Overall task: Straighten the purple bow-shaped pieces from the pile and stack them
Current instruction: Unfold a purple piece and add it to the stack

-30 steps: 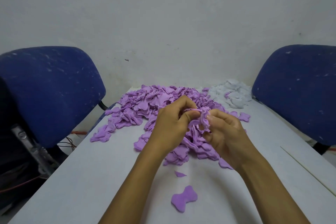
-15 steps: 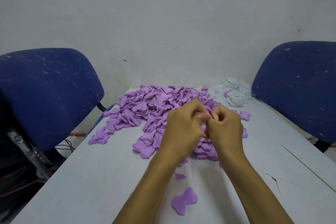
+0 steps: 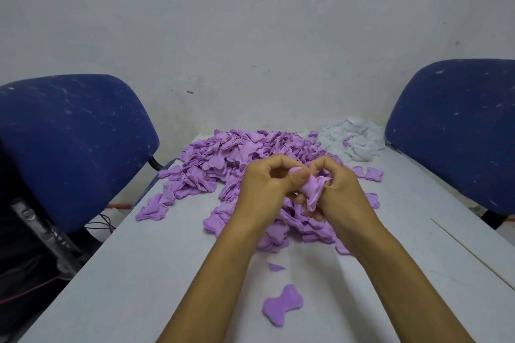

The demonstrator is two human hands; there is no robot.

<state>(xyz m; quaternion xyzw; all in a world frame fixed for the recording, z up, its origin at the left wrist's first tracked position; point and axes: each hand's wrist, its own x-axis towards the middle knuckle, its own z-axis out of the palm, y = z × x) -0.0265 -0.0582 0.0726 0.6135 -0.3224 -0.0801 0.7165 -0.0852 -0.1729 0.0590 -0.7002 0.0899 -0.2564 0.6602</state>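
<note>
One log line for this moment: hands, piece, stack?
left hand: pinching crumpled piece | right hand: gripping same piece | above pile | flat piece near edge

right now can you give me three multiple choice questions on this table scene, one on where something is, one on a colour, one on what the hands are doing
1. Where does the single flat bow piece lie?
A. on top of the pile
B. on the table, nearer the person than the purple pile
C. on a chair

2. What colour is the smaller heap at the far right of the table?
A. white
B. green
C. orange

3. What are the hands doing?
A. both lie flat on the table
B. only one touches anything
C. the left hand and the right hand both pinch a crumpled purple piece above the pile

Answers: 1 B, it lies alone between the forearms; 2 A, the heap is white beside the purple; 3 C, both hands' fingers close on the piece.
</note>
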